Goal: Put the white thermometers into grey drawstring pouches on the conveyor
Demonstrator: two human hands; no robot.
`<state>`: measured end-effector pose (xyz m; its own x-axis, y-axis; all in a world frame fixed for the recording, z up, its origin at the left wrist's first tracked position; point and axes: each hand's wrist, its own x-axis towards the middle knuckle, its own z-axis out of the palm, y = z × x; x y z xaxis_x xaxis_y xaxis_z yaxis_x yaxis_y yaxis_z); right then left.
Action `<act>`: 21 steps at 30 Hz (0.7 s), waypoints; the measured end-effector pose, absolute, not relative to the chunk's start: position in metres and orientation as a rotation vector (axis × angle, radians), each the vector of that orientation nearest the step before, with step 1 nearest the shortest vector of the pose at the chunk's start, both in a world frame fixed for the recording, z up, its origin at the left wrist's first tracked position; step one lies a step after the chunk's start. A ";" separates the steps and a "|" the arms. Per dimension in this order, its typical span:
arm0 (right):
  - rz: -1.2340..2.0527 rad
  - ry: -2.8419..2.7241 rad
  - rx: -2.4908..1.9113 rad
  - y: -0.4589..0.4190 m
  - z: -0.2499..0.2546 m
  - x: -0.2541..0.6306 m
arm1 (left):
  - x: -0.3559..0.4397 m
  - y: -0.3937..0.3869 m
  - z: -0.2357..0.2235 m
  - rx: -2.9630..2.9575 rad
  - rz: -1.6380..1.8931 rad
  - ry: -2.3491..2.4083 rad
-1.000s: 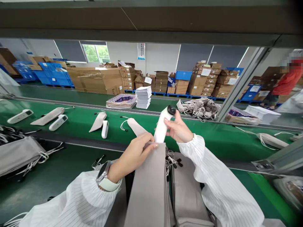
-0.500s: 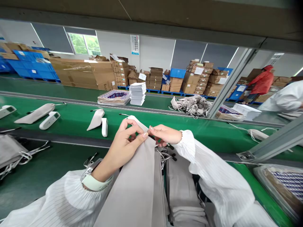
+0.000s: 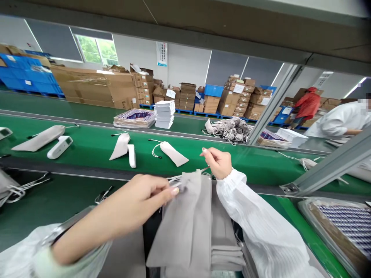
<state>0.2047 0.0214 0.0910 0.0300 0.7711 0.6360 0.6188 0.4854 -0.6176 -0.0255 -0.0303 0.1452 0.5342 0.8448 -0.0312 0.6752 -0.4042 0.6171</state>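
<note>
While looking out below the brown overhead shelf [image 3: 185, 23], cropped along the top, can see the long green surface [image 3: 255, 168] running off both sides, smooth and faintly glossy, with bare room right of the loose pouch [image 3: 174, 154]. Can follow the slanting metal post [image 3: 276, 102] down to a black rail [image 3: 58, 169]. Make out the top grey pouch [image 3: 179, 227] lying in the middle, soft, flat and matte, draped over more grey cloth, mouth end puckered, lower left corner jutting past the layers beneath. See the folded pouch stack [image 3: 226, 231] just to the right, partly hidden by the white crinkled sleeve [image 3: 261, 220], with rounded layered folds. Find the left hand [image 3: 145, 199], slightly blurred, at the puckered end, thumb and curled fingers close together beside white cords [image 3: 174, 178]; cannot tell if pinching them. See the right hand [image 3: 219, 163] just above the pouch mouth, fingers curled, thumb near the index finger, a thin strand below; cannot tell if gripping it. Note the plastic-wrapped tray [image 3: 342, 224], cut off at right, and rounded white devices [image 3: 60, 147], the leftmost also cropped.
</note>
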 end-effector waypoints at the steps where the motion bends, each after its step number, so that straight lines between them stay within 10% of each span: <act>1: 0.158 -1.639 -1.228 0.026 0.090 0.211 | -0.028 -0.037 0.149 2.149 0.368 1.147; 15: 1.482 -1.374 -0.586 -0.009 0.104 0.174 | 0.008 -0.013 0.108 1.921 1.228 0.815; 21: 1.520 -1.197 -0.554 -0.009 0.123 0.194 | 0.032 0.001 0.055 2.393 0.708 0.809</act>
<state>0.1937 -0.0091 0.1234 -0.3192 0.9165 0.2412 -0.4491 0.0778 -0.8901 0.0318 0.0012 0.0548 0.6860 0.6594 0.3075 0.3923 -0.6912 0.6069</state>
